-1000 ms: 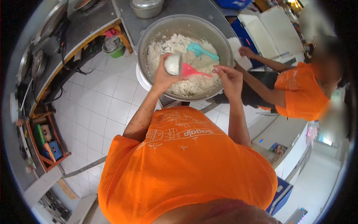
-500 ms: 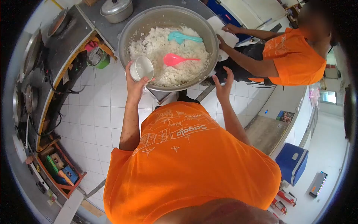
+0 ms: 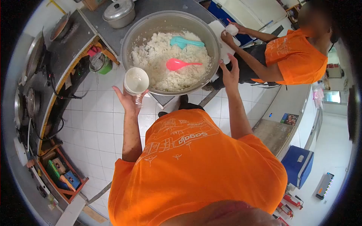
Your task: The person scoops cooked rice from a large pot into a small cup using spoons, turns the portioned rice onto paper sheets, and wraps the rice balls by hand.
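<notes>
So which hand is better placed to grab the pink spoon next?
Right hand, probably: it looks empty near the pot, and the handle of the pink spoon points its way. Left hand holds the small bowl.

Left hand (image 3: 130,101) palm up, thumb (image 3: 118,92) spread wide; right hand (image 3: 231,76) open, fingers (image 3: 233,61) apart

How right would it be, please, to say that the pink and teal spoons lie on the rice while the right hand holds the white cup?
Wrong hand: the left hand holds the white cup, as the head view shows; the pink spoon and teal spoon do lie on the rice.
</notes>
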